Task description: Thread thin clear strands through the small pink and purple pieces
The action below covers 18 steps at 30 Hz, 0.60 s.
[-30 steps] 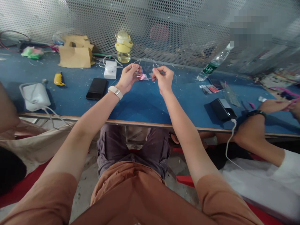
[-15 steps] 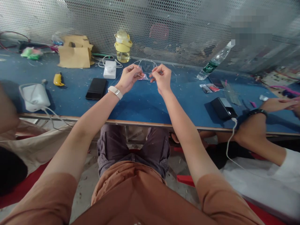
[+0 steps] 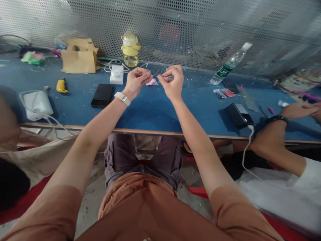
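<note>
A thin clear strand (image 3: 152, 63) arches above and between the hands over the blue table (image 3: 155, 113). My left hand (image 3: 137, 81), with a pale watch band at the wrist, is closed in a pinch on the strand's left part. My right hand (image 3: 173, 80) is closed too, thumb against fingers, with a thin, small item between them that is too small to name. A small pink packet (image 3: 151, 82) lies on the table between the hands, just beyond the left fingertips. The hands are a short gap apart.
Behind stand a yellow-lidded bottle (image 3: 130, 50) and a white charger (image 3: 116, 74). A black power bank (image 3: 102, 95) and yellow cutter (image 3: 61, 86) lie left. To the right are a tilted water bottle (image 3: 229, 65), a corded black box (image 3: 239, 115) and another person's hands (image 3: 298, 110).
My right hand has turned, its fingertips now pointing left. My left hand has shifted slightly left. The pink packet shows more clearly on the table between them.
</note>
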Each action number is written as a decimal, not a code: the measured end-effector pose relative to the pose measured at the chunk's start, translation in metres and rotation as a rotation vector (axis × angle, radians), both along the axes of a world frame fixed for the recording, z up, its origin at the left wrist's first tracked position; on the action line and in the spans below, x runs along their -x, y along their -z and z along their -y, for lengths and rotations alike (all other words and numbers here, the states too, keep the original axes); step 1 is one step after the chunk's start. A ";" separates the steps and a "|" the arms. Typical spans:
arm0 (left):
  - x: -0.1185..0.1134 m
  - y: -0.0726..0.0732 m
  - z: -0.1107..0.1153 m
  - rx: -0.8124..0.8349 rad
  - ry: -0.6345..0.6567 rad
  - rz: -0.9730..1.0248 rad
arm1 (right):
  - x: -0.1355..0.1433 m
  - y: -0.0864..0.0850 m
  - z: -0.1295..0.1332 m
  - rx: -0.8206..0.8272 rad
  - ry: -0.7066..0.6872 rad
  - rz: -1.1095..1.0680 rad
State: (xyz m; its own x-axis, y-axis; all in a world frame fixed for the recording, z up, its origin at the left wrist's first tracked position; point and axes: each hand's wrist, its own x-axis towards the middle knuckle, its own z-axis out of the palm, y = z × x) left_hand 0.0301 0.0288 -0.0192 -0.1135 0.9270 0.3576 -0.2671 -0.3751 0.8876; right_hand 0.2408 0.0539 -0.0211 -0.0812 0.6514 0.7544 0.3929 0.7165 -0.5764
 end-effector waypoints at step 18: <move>0.004 -0.001 0.002 0.053 0.031 -0.016 | 0.002 0.005 -0.015 0.028 0.032 -0.131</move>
State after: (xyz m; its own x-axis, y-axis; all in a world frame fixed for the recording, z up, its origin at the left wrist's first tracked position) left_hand 0.0264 0.0271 -0.0178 -0.0786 0.9477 0.3092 -0.2635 -0.3189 0.9104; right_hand 0.2390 0.0692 -0.0258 0.0384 0.6727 0.7390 0.3353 0.6879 -0.6437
